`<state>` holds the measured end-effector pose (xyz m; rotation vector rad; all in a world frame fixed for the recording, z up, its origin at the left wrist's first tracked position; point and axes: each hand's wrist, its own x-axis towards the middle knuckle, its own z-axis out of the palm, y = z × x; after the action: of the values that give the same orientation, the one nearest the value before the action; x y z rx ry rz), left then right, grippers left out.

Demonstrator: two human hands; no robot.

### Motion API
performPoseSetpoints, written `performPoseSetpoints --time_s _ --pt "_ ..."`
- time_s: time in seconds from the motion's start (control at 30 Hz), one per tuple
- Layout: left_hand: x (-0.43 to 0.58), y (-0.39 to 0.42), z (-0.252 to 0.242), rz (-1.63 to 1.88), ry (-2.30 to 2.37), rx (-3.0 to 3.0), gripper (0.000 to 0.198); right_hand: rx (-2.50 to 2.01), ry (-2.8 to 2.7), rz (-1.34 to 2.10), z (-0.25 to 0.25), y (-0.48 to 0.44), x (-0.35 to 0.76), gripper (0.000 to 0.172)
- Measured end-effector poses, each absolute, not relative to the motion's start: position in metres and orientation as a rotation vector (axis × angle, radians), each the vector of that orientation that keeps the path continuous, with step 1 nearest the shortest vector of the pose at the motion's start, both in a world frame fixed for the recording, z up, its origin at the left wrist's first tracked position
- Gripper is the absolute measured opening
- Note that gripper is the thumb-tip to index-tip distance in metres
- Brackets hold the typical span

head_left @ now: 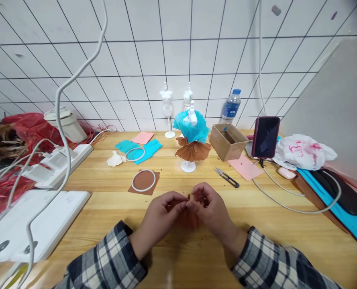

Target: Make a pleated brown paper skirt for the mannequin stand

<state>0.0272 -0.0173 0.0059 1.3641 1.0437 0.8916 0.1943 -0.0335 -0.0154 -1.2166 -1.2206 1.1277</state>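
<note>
Both hands meet low in the middle of the view, fingertips touching above the wooden table (100, 224). My left hand (166, 208) pinches with thumb and forefinger; my right hand (210, 206) does the same beside it. A tiny brown bit shows between the fingertips, too small to name. Behind them stands a small white mannequin (191, 116) dressed in a turquoise pleated paper piece (198, 130) over a brown pleated one (193, 150). To the left, a white ring (133, 184) lies on a brown paper square (149, 192). Black thread snips (228, 178) lie to the right.
Two bare mannequins (167, 105) stand by the tiled wall. At right are a cardboard box (223, 146), a water bottle (231, 106), a phone (266, 137) and cables. A power strip (76, 160) and a white device (54, 212) sit at left, where a cable hangs.
</note>
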Motion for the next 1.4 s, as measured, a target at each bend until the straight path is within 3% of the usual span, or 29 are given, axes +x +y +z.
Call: performPoseSetpoints --time_s 0.1,0.4,0.67,0.93,1.07,1.2,1.4 --pt "0.023 -0.008 0.004 0.865 1.04 1.227 0.02 -1.196 -1.205 1.127 -0.015 -0.031 0.2 0.044" --pt "0.02 -0.008 -0.003 0.796 1.032 1.185 0.03 -1.289 -1.347 1.222 -0.023 -0.026 0.198 0.016" --pt "0.018 -0.006 -0.005 0.742 0.912 0.95 0.029 -1.082 -1.171 1.452 -0.026 -0.024 0.2 0.028" --pt "0.016 -0.004 -0.006 0.596 0.806 0.815 0.032 -0.996 -1.281 1.331 -0.025 -0.024 0.202 0.011" --pt "0.013 -0.001 -0.012 0.637 0.803 0.791 0.031 -1.072 -1.342 1.331 -0.027 -0.024 0.202 0.02" --pt "0.015 -0.001 -0.008 0.617 0.762 0.771 0.034 -1.041 -1.355 1.336 -0.024 -0.027 0.196 0.012" --pt "0.017 -0.004 -0.004 0.567 0.723 0.776 0.04 -1.057 -1.298 1.417 -0.02 -0.034 0.191 0.021"
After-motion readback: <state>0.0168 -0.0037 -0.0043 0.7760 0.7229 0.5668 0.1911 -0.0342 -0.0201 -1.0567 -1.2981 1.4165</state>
